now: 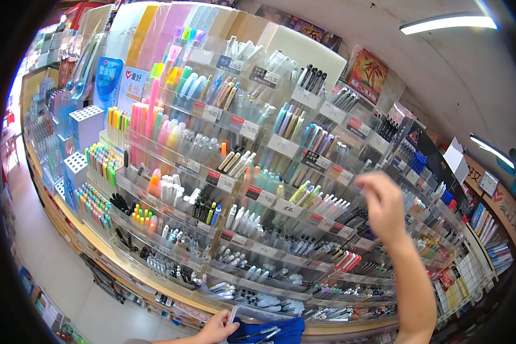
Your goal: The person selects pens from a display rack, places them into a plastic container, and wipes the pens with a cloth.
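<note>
At the bottom, my left hand (pixel 217 328) is closed on the rim of a clear plastic container (pixel 252 311). Inside the container is something dark blue (pixel 289 331), cloth-like, and a few pens (pixel 264 334) rest against it. My right hand (pixel 381 203) is raised in front of the right part of a tiered clear pen rack (pixel 269 249). Its fingers are bent and smeared by motion, and no pen shows in them. White-capped pens (pixel 331 204) stand in a tier just left of that hand.
Several rack tiers hold pens, highlighters (pixel 184 77) and markers behind price labels (pixel 283 146). White pen holders (pixel 87 113) stand at the left end. A wooden counter edge (pixel 106 247) runs below the rack. Books (pixel 484 223) and a wire grid (pixel 463 284) are at right.
</note>
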`<act>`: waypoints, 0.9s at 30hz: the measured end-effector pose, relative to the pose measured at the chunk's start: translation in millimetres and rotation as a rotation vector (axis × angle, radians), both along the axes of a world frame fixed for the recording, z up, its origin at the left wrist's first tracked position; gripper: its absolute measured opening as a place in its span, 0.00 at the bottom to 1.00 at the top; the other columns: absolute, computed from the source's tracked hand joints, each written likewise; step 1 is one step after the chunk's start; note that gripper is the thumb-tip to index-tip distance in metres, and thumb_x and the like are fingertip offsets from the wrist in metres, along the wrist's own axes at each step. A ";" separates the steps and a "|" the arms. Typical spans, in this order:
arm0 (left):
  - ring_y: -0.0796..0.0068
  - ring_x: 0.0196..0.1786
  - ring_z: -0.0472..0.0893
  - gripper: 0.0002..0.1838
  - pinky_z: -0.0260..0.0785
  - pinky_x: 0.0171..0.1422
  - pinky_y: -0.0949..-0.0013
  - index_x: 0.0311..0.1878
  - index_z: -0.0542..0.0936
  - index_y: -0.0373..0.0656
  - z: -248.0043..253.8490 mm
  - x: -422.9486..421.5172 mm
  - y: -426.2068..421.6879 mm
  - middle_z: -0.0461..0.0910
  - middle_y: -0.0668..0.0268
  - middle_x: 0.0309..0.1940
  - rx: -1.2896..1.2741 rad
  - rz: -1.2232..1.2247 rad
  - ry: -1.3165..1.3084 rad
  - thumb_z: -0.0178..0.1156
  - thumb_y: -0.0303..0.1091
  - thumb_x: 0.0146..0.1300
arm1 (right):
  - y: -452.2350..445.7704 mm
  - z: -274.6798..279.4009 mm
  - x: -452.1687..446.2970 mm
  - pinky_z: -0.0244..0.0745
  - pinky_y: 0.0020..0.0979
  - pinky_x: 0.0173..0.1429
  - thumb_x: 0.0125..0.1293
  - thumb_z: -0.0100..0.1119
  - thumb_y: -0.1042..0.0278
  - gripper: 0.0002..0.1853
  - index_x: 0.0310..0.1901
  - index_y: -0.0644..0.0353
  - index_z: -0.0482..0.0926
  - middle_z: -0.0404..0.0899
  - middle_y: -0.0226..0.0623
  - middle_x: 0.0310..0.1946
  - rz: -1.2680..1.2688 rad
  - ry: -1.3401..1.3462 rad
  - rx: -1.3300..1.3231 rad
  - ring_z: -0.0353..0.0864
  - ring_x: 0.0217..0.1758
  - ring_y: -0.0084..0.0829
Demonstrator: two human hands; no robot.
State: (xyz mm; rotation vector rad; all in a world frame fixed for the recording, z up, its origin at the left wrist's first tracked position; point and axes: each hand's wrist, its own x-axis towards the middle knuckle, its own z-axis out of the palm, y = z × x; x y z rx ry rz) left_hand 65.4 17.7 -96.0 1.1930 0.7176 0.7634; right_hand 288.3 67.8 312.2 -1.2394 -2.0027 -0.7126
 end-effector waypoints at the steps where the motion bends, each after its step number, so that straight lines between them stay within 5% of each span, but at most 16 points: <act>1: 0.89 0.22 0.65 0.10 0.57 0.24 0.82 0.35 0.69 0.41 -0.4 0.0 0.3 0.68 0.76 0.21 -0.023 -0.003 -0.022 0.60 0.30 0.56 | 11.4 17.4 -1.2 0.69 0.34 0.45 0.54 0.45 0.82 0.09 0.33 0.66 0.75 0.76 0.45 0.33 -0.036 -0.074 0.045 0.75 0.39 0.42; 5: 0.86 0.25 0.67 0.10 0.60 0.27 0.79 0.36 0.69 0.40 -9.1 2.0 0.6 0.69 0.73 0.23 0.009 0.048 -0.038 0.60 0.30 0.55 | 65.2 48.7 14.8 0.66 0.33 0.50 0.51 0.38 0.85 0.17 0.39 0.65 0.76 0.75 0.44 0.38 0.021 -0.169 -0.091 0.73 0.44 0.42; 11: 0.81 0.27 0.66 0.12 0.61 0.29 0.75 0.37 0.71 0.38 -2.6 4.3 -3.3 0.70 0.68 0.23 0.172 0.181 0.023 0.60 0.32 0.53 | 90.2 47.9 11.4 0.65 0.34 0.51 0.51 0.38 0.86 0.21 0.44 0.64 0.76 0.71 0.46 0.39 -0.246 -0.268 -0.321 0.70 0.45 0.44; 15: 0.82 0.26 0.64 0.11 0.59 0.28 0.75 0.35 0.70 0.39 7.9 0.5 -3.7 0.68 0.70 0.22 0.134 0.133 0.042 0.60 0.32 0.53 | 84.1 47.1 13.2 0.66 0.35 0.49 0.53 0.43 0.82 0.17 0.42 0.61 0.77 0.71 0.47 0.36 -0.234 -0.226 -0.253 0.71 0.41 0.46; 20: 0.83 0.26 0.64 0.10 0.58 0.28 0.75 0.34 0.70 0.39 7.2 2.5 -2.9 0.67 0.71 0.21 0.138 0.134 0.018 0.60 0.31 0.53 | 78.5 56.2 25.8 0.69 0.31 0.43 0.53 0.56 0.78 0.09 0.37 0.64 0.76 0.72 0.43 0.33 -0.237 -0.084 -0.349 0.74 0.36 0.36; 27: 0.80 0.26 0.66 0.11 0.61 0.29 0.73 0.35 0.70 0.38 18.9 -1.9 -3.4 0.69 0.69 0.22 0.165 0.145 0.047 0.60 0.33 0.53 | 81.6 64.5 27.6 0.68 0.31 0.39 0.53 0.57 0.75 0.08 0.37 0.64 0.76 0.74 0.41 0.29 -0.198 -0.178 -0.428 0.74 0.32 0.34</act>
